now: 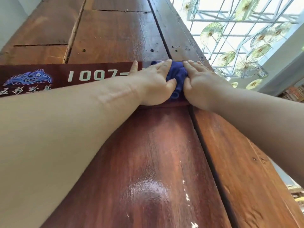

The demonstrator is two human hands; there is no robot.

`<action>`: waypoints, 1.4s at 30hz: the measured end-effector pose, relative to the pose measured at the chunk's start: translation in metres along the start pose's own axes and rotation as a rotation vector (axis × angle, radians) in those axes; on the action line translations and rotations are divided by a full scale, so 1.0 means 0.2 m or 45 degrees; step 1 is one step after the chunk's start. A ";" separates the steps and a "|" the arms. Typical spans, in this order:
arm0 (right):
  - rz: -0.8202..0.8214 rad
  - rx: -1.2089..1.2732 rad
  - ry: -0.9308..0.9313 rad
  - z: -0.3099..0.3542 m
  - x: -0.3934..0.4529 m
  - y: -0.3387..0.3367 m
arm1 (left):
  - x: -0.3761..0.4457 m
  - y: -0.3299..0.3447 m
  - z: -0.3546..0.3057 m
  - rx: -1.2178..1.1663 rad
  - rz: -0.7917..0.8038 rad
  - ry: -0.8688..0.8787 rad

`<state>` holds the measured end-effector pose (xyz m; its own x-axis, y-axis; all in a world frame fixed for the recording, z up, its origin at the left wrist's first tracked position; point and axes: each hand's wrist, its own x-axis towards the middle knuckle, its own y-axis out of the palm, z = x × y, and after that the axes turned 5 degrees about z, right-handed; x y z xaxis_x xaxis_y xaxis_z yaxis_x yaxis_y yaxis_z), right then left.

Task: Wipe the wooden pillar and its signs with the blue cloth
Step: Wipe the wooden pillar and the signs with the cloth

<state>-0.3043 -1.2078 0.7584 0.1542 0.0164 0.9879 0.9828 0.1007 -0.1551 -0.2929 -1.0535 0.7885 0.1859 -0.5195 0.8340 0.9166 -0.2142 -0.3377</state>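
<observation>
A tall reddish-brown wooden pillar (pixel 148 153) of several planks fills the view, seen from below. A dark red sign (pixel 65 76) with a blue bird emblem and the white digits 1007 crosses it. The bunched blue cloth (pixel 176 76) lies against the sign's right end. My left hand (pixel 153 83) presses flat on the cloth's left side, fingers straight and pointing up. My right hand (pixel 199 83) presses flat on its right side, fingers also straight. The sign's right part is hidden under both hands.
A white wall (pixel 11 15) borders the pillar at upper left. At upper right a glass roof with a white frame (pixel 230 18) carries several hanging green paper umbrellas (pixel 211 31). A dark groove (pixel 210 158) runs between two planks.
</observation>
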 end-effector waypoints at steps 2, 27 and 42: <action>-0.036 0.043 0.022 0.00 -0.01 0.01 | 0.02 0.01 -0.02 -0.036 -0.029 -0.009; -0.416 -0.160 -0.181 0.97 -0.28 0.27 | -0.81 -0.05 0.97 0.203 -0.268 0.331; -0.296 -0.073 -0.345 1.75 -0.22 0.38 | -1.22 -0.10 1.62 -0.125 -0.383 0.129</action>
<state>-0.2723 -0.8533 0.7030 -0.0992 0.2633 0.9596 0.9937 0.0769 0.0816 -0.2410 -0.6539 0.7329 -0.1285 -0.4997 0.8566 0.8855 -0.4467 -0.1277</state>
